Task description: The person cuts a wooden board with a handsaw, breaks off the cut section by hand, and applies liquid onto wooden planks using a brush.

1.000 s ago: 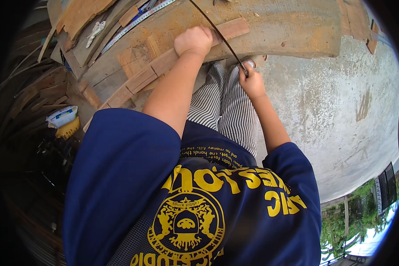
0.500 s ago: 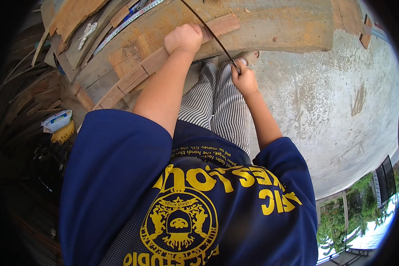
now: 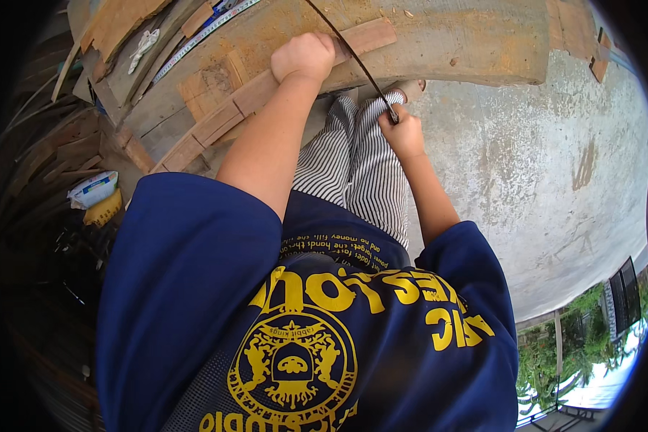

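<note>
My left hand (image 3: 304, 57) is closed in a fist over a long, narrow wooden strip (image 3: 207, 127), holding it against the thick plank bench (image 3: 468, 43). Pencil-like lines cross the strip to the left of that hand. In my right hand (image 3: 402, 135), near my knees, is the handle of a saw with a long, thin, dark blade (image 3: 358, 63) seen nearly edge-on. The blade slants up and away, crossing the strip just right of my left fist. How deep it sits in the wood I cannot tell.
A tape measure (image 3: 201, 37) lies extended at the back left, near a crumpled white glove (image 3: 144, 50). Wood offcuts (image 3: 122, 29) pile up at the left. A yellow basket (image 3: 104, 209) with a white bag stands lower left. Concrete floor (image 3: 511, 165) stretches right.
My right hand and the saw handle have come slightly nearer to me. The left fist stays on the strip. The whole view has shifted a little.
</note>
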Demonstrator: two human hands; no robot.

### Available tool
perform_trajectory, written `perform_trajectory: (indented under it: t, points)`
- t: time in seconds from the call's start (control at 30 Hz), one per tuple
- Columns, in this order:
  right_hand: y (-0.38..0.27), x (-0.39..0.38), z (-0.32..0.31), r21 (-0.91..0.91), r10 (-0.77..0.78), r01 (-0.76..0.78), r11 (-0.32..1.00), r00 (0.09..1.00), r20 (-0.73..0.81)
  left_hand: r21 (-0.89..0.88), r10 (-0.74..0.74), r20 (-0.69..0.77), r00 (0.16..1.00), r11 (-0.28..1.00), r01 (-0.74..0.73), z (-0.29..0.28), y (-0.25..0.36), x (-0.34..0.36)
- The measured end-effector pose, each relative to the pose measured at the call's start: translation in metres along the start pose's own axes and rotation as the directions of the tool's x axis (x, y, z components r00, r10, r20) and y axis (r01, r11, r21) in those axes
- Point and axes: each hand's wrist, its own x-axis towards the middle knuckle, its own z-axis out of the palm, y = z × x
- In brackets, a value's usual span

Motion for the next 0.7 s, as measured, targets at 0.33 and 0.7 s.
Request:
perform_trajectory:
  t: [0.33, 0.7]
  points:
    - [0.034, -0.033, 0.007, -0.011, 0.043, -0.042, 0.999, 0.998, 0.041, -0.025, -0.006, -0.010, 1.000, 1.000, 0.006, -0.003, 0.004, -0.001]
    - [0.106, -0.118, -0.037, -0.057, 0.168, -0.163, 0.985, 0.981, 0.097, -0.007, -0.021, -0.009, 1.000, 1.000, 0.020, -0.006, 0.004, 0.002]
